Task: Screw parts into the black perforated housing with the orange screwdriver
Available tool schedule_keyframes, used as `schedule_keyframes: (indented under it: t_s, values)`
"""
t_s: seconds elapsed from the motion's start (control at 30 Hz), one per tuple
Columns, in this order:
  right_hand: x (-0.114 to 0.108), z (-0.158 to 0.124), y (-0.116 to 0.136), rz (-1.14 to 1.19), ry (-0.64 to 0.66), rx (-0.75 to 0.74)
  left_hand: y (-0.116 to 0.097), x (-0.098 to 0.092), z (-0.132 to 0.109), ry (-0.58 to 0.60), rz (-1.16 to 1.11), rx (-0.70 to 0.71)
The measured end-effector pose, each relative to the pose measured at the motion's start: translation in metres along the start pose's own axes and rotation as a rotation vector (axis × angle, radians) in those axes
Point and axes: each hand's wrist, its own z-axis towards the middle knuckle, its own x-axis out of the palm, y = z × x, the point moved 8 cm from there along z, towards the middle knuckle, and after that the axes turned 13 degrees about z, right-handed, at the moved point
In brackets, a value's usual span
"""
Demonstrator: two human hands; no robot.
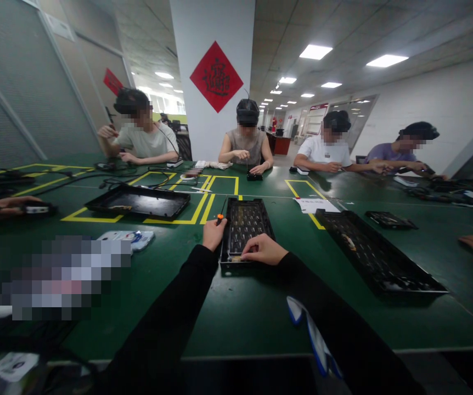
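Note:
In front of me a black rectangular plastic tray (248, 216) lies lengthwise on the green table, with rows of small pale pieces inside. My left hand (213, 235) is at its left edge, closed around a screwdriver (220, 218) with an orange and black handle, its thin shaft pointing up. My right hand (264, 249) reaches over the tray's near end. Its thumb and fingers are pinched together low in the near left corner, by a small tan piece (235, 258). Whatever sits between those fingertips is too small to make out.
Another black tray (138, 202) lies at the left, and a long black tray (378, 252) at the right with a smaller black part (389, 219) behind it. A phone-like object (138, 240) is left of me. Several people sit across the table; other people's hands show at both sides.

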Motion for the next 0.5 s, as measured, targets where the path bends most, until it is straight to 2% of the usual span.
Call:
schedule_keyframes:
  t_s: [0.2, 0.37, 0.5]
  values:
    - [0.0013, -0.0001, 0.001, 0.029, 0.014, -0.023, -0.0026, -0.0009, -0.0005, 0.008, 0.027, 0.016]
    - [-0.003, -0.0002, 0.0036, 0.01, -0.041, -0.043, -0.0039, -0.0008, -0.0011, 0.01, 0.03, 0.02]
    - [0.0, -0.0005, 0.0036, 0.014, -0.005, -0.013, -0.0031, -0.0001, -0.0011, 0.009, 0.021, 0.019]
